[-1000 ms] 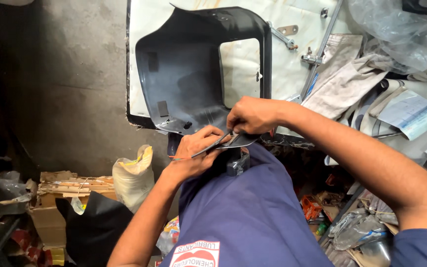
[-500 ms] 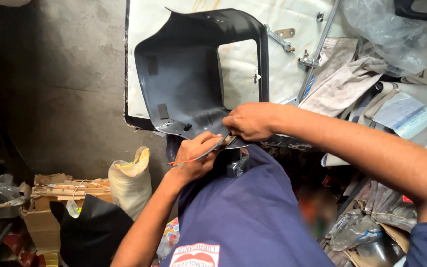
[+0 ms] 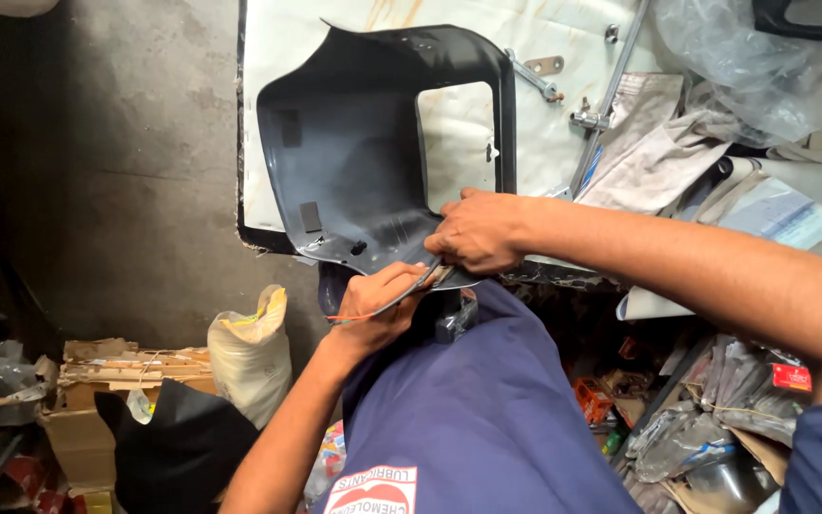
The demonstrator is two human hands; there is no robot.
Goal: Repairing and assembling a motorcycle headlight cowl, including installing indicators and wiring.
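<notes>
Gripping: right hand (image 3: 476,233) has its fingers closed on the near edge of the dark plastic panel (image 3: 359,162).
Left hand (image 3: 378,306): fingers closed around a thin grey tool (image 3: 409,290), tip at the panel's edge.
Panel: lying on the white bench (image 3: 449,143), its cut-out facing up.
Nearby: tied sack (image 3: 244,347) on the floor.

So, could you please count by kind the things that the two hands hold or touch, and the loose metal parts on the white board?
Dark plastic panel, under the right hand: 1
Thin tool in the left hand: 1
Metal parts on the white board: bracket, rod: 2
Total: 4
</notes>
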